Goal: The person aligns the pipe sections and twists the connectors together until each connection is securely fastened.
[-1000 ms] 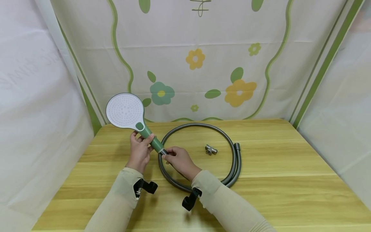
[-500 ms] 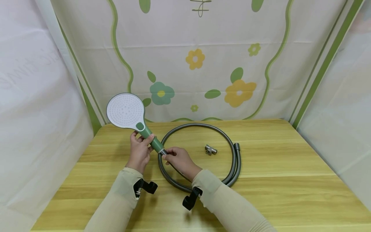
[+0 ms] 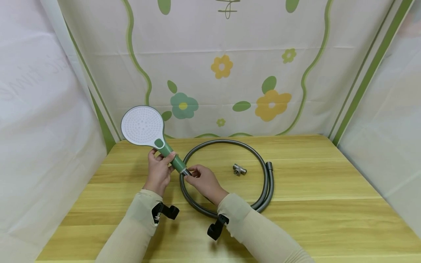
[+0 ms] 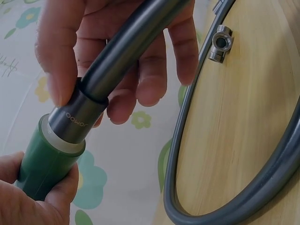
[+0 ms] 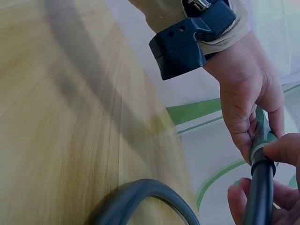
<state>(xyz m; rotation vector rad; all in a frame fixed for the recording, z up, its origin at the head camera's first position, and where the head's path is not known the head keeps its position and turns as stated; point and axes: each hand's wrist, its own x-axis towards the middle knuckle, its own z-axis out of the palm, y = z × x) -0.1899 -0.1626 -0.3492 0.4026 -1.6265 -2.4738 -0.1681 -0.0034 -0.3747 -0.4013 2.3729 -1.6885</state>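
Note:
A handheld shower head (image 3: 142, 125) with a white round face and green handle is raised above the table's left side, tilted up to the left. The left hand (image 3: 158, 171) grips its handle, thumb across the front. At the handle's lower end, the right hand (image 3: 205, 182) pinches the dark connector nut (image 4: 72, 119) of a grey shower hose (image 3: 227, 141). The left wrist view shows this nut seated against the white collar of the handle, the hose running up past the right palm. In the right wrist view, the hose crosses in front of the right fingers (image 5: 286, 150).
The hose lies looped on the wooden table (image 3: 312, 226), its other end fitting (image 3: 269, 166) at the loop's right. Inside the loop sits a small metal tee fitting (image 3: 239, 170). White fabric walls (image 3: 197, 36) with printed flowers stand behind and at both sides.
The right fingers have shifted slightly at the connector nut. The left hand and shower head have stayed nearly in place.

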